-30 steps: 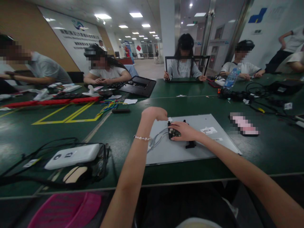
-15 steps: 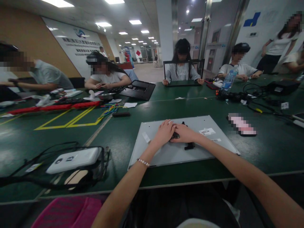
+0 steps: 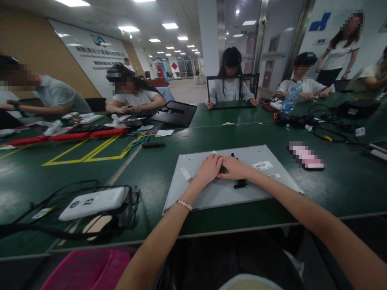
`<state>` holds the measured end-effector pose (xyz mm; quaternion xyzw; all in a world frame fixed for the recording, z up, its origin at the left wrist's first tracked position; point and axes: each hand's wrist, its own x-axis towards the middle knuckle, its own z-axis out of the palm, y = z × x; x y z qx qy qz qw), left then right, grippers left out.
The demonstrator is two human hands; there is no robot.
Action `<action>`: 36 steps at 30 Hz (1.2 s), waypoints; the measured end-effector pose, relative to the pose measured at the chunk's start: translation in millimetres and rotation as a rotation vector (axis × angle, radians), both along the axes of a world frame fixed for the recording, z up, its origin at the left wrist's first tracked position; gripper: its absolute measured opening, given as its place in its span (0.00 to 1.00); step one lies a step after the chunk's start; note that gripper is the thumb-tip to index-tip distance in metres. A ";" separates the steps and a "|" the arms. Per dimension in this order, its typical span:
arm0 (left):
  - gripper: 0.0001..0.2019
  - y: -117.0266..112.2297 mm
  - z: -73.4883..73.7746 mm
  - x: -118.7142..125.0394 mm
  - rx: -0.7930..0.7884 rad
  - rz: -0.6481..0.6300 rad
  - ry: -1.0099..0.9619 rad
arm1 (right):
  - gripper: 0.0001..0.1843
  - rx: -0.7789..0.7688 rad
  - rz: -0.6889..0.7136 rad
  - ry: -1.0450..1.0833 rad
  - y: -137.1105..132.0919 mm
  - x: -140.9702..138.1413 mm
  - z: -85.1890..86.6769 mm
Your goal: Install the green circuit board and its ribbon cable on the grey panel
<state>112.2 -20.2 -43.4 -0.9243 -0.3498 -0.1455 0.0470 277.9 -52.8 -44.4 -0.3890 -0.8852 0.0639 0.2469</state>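
Note:
A grey metal panel lies flat on the green table in front of me. Both hands rest on its middle. My left hand lies palm down with fingers together, pressing on a small black circuit board that is mostly hidden. My right hand lies flat over the same board from the right, fingertips meeting the left hand. A black bracket sticks out just below my right hand. A white label is stuck on the panel to the right.
A white device tangled in black cables sits at the near left. A pink object lies right of the panel. Several people sit at the far side of the table with frames, cables and a water bottle. A pink basket is below the table edge.
My left hand came down from a raised position above the panel and now lies flat on the board beside my right hand. The grey cables seen earlier are covered.

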 end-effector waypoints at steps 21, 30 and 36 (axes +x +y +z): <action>0.25 -3.7 -0.5 2.7 -0.217 0.244 -0.247 | 0.14 -0.003 0.025 -0.238 100.2 1.0 13.9; 0.22 -6.0 3.0 3.4 -0.229 0.261 -0.214 | 0.11 0.029 -0.015 -0.295 95.7 7.0 15.4; 0.23 -8.6 6.9 3.1 -0.239 0.282 -0.195 | 0.12 0.064 -0.158 -0.361 87.1 -1.4 18.8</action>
